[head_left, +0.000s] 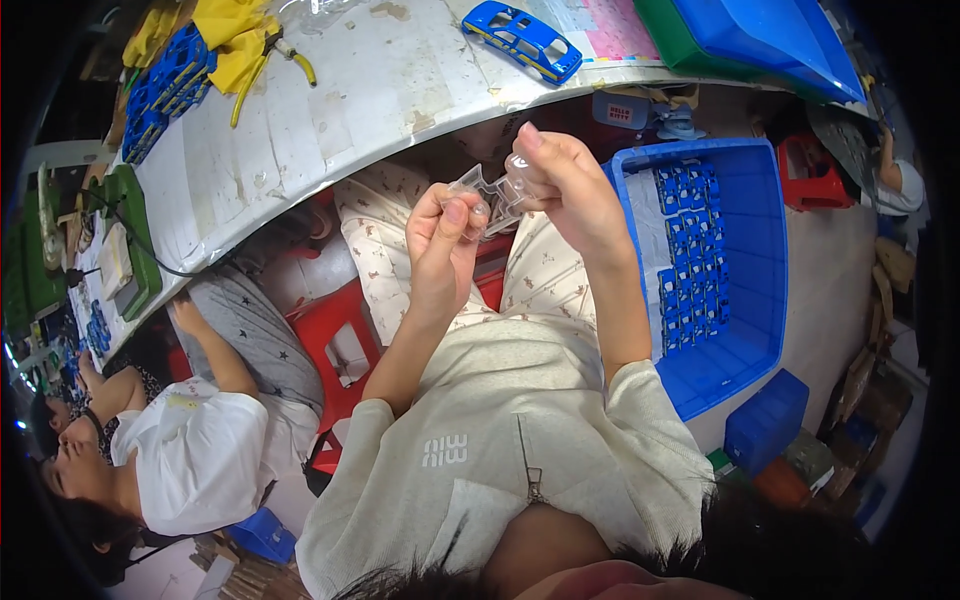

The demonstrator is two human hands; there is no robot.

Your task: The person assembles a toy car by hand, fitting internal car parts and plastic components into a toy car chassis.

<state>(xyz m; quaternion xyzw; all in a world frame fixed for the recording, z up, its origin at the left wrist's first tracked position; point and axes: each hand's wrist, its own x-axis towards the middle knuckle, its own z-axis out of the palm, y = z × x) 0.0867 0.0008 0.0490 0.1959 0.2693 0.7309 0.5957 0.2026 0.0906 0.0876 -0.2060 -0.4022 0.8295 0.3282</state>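
Observation:
Both of my hands hold one clear plastic part (487, 192) above my lap, just below the edge of the white worktable (340, 110). My left hand (441, 243) pinches its left end with thumb and fingers. My right hand (562, 180) grips its right end from above. A blue toy car body (521, 38) lies on the table beyond my hands.
A blue crate (752, 300) holding several blue car parts stands on the floor at my right. Stacked blue parts (165, 88), yellow cloth (232, 38) and yellow-handled pliers (285, 55) lie on the table's left. A person in a white top (205, 450) sits at my left by a red stool (335, 345).

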